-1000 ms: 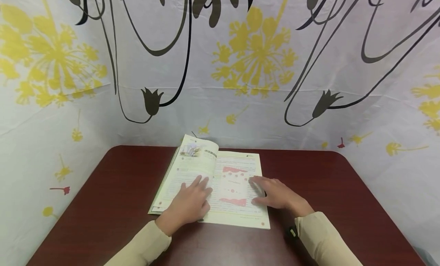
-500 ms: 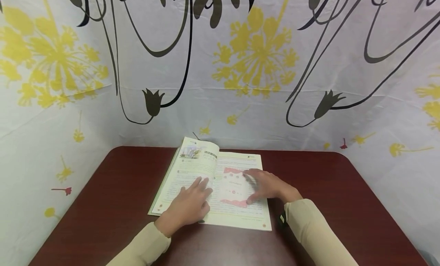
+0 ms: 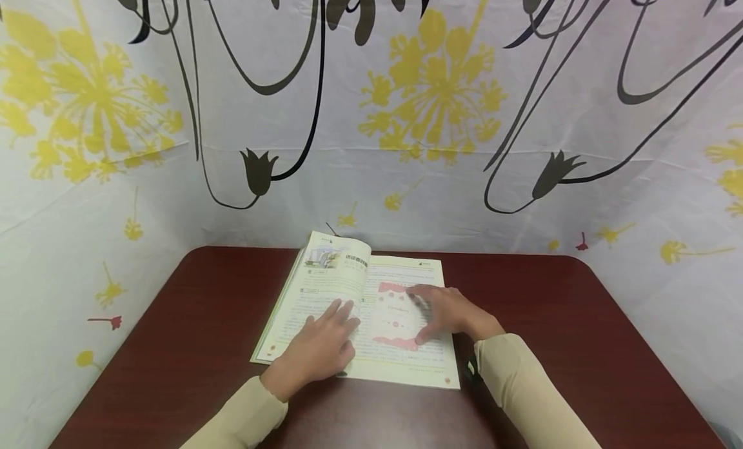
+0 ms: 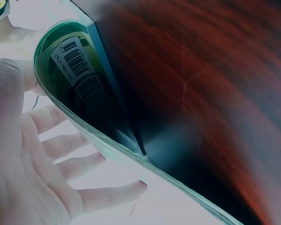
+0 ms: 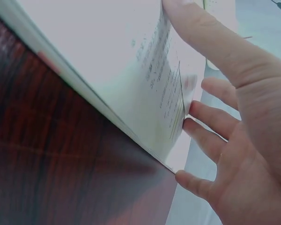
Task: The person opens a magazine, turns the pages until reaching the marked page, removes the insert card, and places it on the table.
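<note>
An open book (image 3: 400, 370) lies on the table, its left-hand pages bulging up toward the spine. On its right page is a pale card (image 3: 396, 310) with wavy pink bands at top and bottom. My left hand (image 3: 326, 346) rests with spread fingers on the left page beside the gutter. My right hand (image 3: 455, 312) arches over the card's right side, index fingertip at the upper pink band, thumb at the lower one. In the right wrist view the fingers of that right hand (image 5: 243, 150) are spread and relaxed. The left wrist view shows a barcode label (image 4: 74, 58) inside the curled green cover.
A dark red wooden table (image 3: 191, 320) with rounded far corners carries the book. Behind it hangs a white cloth (image 3: 348, 126) printed with yellow and dark flowers. A small black device (image 3: 473, 370) sits at my right wrist, below the sleeve (image 3: 522, 378).
My right hand has moved left, from the card's right edge to farther over it, fingertips now at both pink bands. The left hand stays in place on the left page.
</note>
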The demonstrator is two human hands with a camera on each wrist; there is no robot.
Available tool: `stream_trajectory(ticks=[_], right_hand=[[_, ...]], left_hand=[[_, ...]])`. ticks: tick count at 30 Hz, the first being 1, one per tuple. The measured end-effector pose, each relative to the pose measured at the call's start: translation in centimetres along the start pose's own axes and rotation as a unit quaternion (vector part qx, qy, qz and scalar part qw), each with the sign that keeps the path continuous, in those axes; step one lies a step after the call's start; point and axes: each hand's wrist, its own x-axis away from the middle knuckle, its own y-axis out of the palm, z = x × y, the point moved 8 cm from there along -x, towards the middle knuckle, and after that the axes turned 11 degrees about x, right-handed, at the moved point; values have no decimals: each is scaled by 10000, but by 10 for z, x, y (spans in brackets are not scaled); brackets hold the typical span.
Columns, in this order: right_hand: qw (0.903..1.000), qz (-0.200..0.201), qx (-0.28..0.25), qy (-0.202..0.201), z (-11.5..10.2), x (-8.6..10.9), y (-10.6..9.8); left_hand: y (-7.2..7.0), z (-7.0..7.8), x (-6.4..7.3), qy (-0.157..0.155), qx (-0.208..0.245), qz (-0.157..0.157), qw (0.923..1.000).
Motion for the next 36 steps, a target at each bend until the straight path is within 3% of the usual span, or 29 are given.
stream_trajectory(ticks=[8,15,24,28,36], right_hand=[[9988,405,-12,-289,-6,0,-7],[9981,587,-102,-131,-4,-1,-12],[9915,1019,-764,-259,8,6,-17],[9861,1109,-1212,-268,12,10,-19],[9754,1469,-1620,-293,15,14,-32]], left_hand=[[1,0,0,64,-70,47,9999],[1,-1,2,64,-38,31,10000],[3,0,1,185,-88,78,9998],[3,1,2,182,-73,58,9998],[2,0,2,119,-13,5,9999]])
